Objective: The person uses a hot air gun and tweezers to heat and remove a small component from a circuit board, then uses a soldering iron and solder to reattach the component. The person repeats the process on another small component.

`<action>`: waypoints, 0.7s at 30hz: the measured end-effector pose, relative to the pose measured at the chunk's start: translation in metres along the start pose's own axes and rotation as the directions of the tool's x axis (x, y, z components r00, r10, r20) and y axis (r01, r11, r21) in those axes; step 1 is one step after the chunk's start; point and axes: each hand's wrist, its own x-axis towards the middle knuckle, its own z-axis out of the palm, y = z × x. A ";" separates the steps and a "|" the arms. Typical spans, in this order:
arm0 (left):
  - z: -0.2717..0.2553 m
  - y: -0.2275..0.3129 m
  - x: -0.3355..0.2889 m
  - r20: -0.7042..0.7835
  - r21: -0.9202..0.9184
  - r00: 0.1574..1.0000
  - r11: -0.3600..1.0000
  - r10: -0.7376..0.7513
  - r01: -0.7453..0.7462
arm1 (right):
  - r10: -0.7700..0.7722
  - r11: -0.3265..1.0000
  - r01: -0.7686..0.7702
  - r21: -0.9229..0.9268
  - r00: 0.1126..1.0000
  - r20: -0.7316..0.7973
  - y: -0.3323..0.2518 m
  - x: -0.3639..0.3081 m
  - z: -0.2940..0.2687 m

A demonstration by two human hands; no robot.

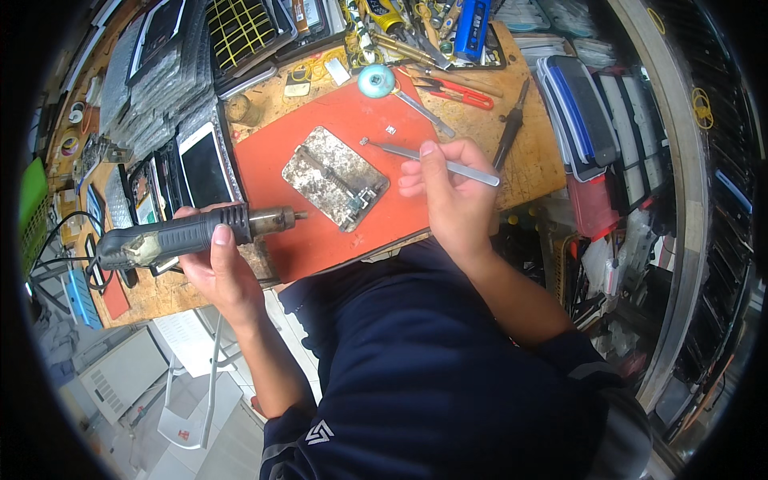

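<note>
My left hand (222, 264) is wrapped round a black hot air gun (172, 232), whose metal nozzle points right over the red mat (320, 248). In my right hand (454, 188) I pinch silver tweezers (468, 169). A tiny metallic part (364, 142) sits at the tweezers' tips; whether it is gripped I cannot tell. Between my hands lies a stained metal plate (324, 172) with a bar across it and a small component (364, 196) near its right corner. Another tiny silver piece (390, 129) lies on the mat above the tweezers.
A round teal-topped container (376, 81), red-handled pliers (460, 94) and a black pointed tool (510, 128) lie at the back. A white-framed phone or tablet (205, 166) and bubble-wrapped stacks (164, 100) stand left. Piled tools fill the far edge; phone panels (580, 112) stack right.
</note>
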 end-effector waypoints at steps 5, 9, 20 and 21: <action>0.006 0.000 0.004 0.039 0.025 0.999 1.000 0.007 -0.008 | -0.013 1.000 0.013 -0.013 1.000 0.015 -0.002 -0.002 -0.004; 0.021 0.002 0.014 0.109 0.018 0.994 0.999 0.024 -0.026 | -0.004 1.000 0.005 -0.020 0.999 0.034 -0.013 -0.025 -0.024; 0.074 0.000 0.043 0.487 0.019 0.873 1.000 0.008 -0.020 | -0.058 0.989 0.050 0.143 0.997 0.052 0.014 -0.083 -0.038; 0.076 -0.001 0.046 0.512 0.017 0.859 0.999 0.027 -0.041 | -0.083 0.986 0.071 0.148 0.994 0.074 0.016 -0.083 -0.038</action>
